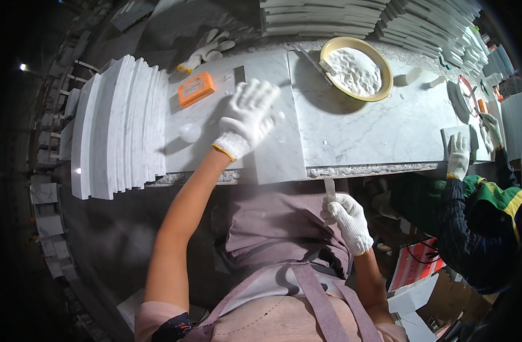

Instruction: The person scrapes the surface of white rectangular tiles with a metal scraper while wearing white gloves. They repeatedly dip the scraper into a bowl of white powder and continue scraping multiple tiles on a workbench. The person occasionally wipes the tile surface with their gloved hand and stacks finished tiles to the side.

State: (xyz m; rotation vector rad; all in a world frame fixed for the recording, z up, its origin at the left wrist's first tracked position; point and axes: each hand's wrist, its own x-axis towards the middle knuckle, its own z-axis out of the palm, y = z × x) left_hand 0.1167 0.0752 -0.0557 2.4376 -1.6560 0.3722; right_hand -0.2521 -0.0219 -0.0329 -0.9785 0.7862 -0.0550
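"In the head view, what is the left hand (248,118) doing?"

"It wears a white glove and reaches out palm down over a pale stone slab (281,159), its fingers straight and slightly spread. Whether the palm presses on the stone or sits just above it, one cannot tell."

"Where is that slab?"

"Right in front of the person, on the table (375,168), its near end jutting past the front edge."

"And the right hand (349,222)?"

"Gloved too, below the table's edge, thumb and fingers pinching a thin flat strip (330,189) that points upward."

"What lies around them?"

"Left of the left hand, an orange box (196,89) and a clear, rounded thing (189,133), then a stack of slabs (119,128) on edge. Farther back lies a loose glove (208,50). Over to the right stands a yellow bowl (388,78) of white powder (355,68), with a long flat tool (312,64) against its side."

"Anyone else?"

"A co-worker's gloved hand (458,157), at the far right, well apart from the person's own."
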